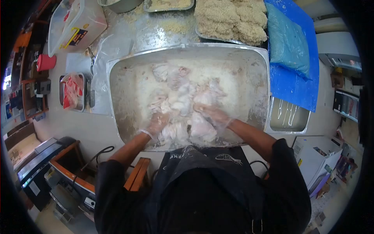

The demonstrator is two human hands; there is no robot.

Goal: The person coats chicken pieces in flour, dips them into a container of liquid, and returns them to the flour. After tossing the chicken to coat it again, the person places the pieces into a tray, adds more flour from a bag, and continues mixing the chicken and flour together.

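A large metal tray [249, 93] holds white flour [237, 78] and several floured pieces of raw meat that look like chicken [202, 126]. Both of my hands wear clear plastic gloves and reach in over its near side. My left hand [157, 123] is closed, its fingers on a floured piece at the left of the pile. Across from it, my right hand [214, 115] has its fingers curled on another coated piece. Motion blurs the fingertips, and flour hides part of them. Further pieces [177, 76] lie beyond my hands, towards the tray's far side.
Breaded pieces [231, 19] are heaped on a tray behind the flour. A blue bag [288, 41] rests on a blue sheet [292, 87] at the right, above a tray of pale liquid [286, 117]. At left are a plastic tub [78, 29] and a small metal tray [81, 102].
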